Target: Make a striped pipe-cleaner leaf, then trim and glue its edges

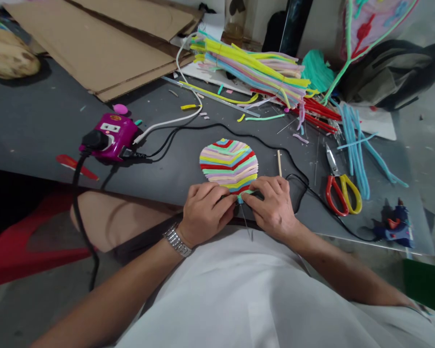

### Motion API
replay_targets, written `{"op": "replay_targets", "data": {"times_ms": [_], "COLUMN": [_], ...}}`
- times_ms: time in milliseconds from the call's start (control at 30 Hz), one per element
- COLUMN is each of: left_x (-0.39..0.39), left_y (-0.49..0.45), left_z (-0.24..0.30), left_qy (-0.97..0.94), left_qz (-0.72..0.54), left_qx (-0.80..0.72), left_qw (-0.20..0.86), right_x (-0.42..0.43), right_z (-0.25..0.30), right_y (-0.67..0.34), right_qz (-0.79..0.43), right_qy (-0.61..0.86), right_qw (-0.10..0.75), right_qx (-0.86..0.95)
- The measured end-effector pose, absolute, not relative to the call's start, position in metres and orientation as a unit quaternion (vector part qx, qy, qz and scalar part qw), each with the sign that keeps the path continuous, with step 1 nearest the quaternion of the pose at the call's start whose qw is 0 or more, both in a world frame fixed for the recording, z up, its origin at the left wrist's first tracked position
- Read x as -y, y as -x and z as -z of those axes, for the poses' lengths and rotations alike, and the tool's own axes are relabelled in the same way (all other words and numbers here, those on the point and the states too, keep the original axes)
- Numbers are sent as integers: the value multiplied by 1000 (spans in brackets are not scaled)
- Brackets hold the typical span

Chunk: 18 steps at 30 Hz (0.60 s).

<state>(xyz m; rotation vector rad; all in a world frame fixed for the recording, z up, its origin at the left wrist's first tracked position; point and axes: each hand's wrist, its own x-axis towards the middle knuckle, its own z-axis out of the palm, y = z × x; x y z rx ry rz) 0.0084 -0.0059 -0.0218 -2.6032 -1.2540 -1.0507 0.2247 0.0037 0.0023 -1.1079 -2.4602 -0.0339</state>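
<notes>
A round leaf-like piece of striped pipe cleaners point(229, 164), in V-shaped bands of red, yellow, pink, green and blue, lies at the table's near edge. My left hand point(207, 209), with a metal watch at the wrist, is closed on its lower left edge. On the lower right edge, the thumb and fingers of my right hand point(273, 207) press together. Between my hands the piece narrows to a light blue tip, and a thin wire stem point(247, 221) runs from it toward my shirt. My fingertips partly cover the lower bands.
Scissors point(342, 193), blue pipe cleaners point(353, 145) and a glue gun point(397, 224) lie to the right. A bundle of pipe cleaners point(253, 65) is at the back. Left stand a purple power socket point(114, 137) and cardboard sheets point(105, 43). A black cord point(217, 124) crosses the table.
</notes>
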Motion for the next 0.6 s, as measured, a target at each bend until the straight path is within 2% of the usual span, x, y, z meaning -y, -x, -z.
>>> {"op": "replay_targets", "data": {"times_ms": [300,600], "left_x": [6,6], "left_y": [-9,-8], "left_z": [20,18], "left_qy": [848,852], "left_qz": [336,323], "left_qx": [410,412], "left_qw": [26,19], "right_x": [-5,-1], "right_z": [1,0], "right_y": [-225,-228], "right_qz": [-4,12], "right_qy": [407,477], "right_qw": [218,242], "right_qx": [887,845]}}
